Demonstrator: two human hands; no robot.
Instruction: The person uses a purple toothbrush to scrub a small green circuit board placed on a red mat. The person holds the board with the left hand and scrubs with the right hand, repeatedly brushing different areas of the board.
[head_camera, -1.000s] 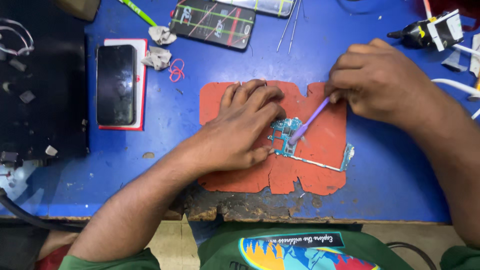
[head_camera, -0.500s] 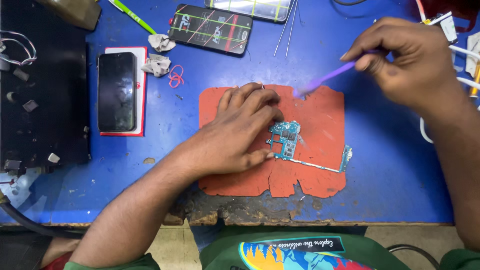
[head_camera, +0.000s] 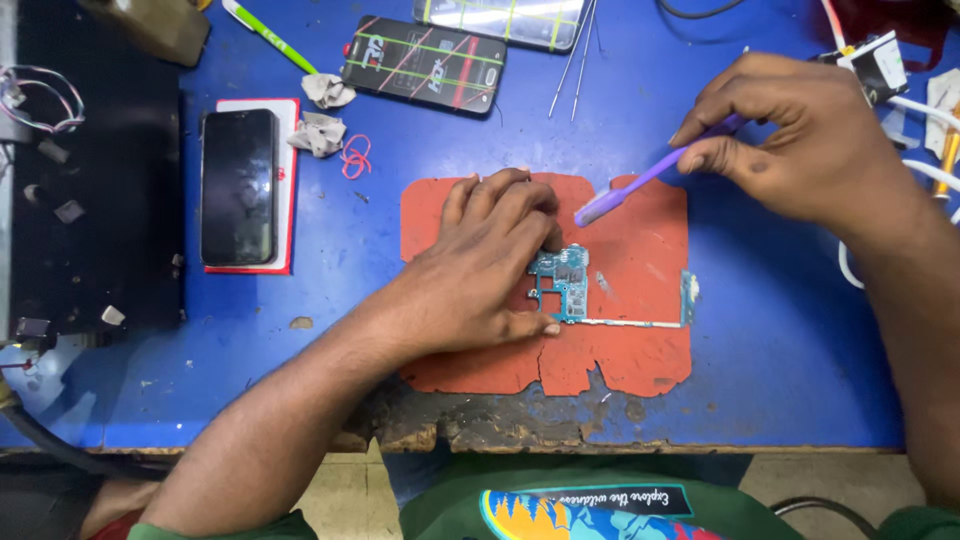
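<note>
A small teal circuit board (head_camera: 563, 284) lies on a worn red mat (head_camera: 650, 330) on the blue bench. My left hand (head_camera: 480, 270) rests flat on the mat, fingertips and thumb pressing the board's left side. My right hand (head_camera: 800, 140) is up and to the right of the mat, gripping a thin purple brush-like tool (head_camera: 640, 185) whose tip hangs in the air above the mat's upper edge, clear of the board.
A black phone (head_camera: 238, 187) lies on a red-edged pad at the left. Another dark phone (head_camera: 424, 66) and metal tweezers (head_camera: 572, 60) lie at the back. White tissue wads (head_camera: 320, 130), a red rubber band (head_camera: 356, 158), a green pen (head_camera: 268, 36), cables at far right.
My right hand lifted the purple tool off the board and drew it up and right, then brought it slightly back toward the mat. My left hand stayed on the board.
</note>
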